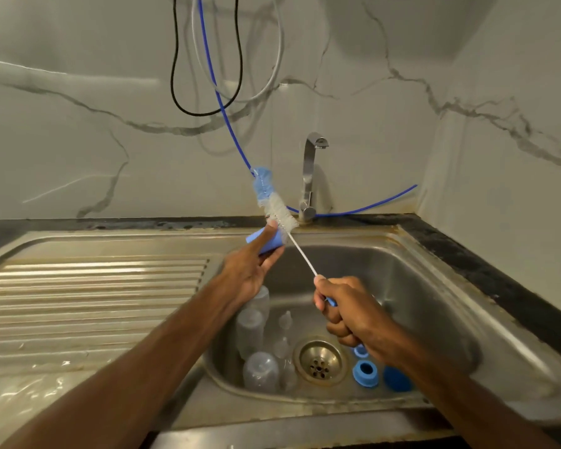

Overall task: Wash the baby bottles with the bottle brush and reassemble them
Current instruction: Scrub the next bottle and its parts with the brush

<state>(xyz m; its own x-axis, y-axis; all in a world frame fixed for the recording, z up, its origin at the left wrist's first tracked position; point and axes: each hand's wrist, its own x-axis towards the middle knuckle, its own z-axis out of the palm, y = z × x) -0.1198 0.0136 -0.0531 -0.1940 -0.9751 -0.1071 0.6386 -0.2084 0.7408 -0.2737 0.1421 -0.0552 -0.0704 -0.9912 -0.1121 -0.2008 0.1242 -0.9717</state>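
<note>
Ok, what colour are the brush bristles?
The bottle brush bristles are blue at the tip, white below; head view.

Dim, warm light is cast throughout; glare is caught by the draining board (94,286) at nine o'clock; edges are bowed.

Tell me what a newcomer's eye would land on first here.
The bottle brush, raised mid-frame over the sink: the right hand grips its handle, while the left hand holds a blue cap beside its white bristles. Next, the clear baby bottles at the basin's left and the blue rings right of the drain.
</note>
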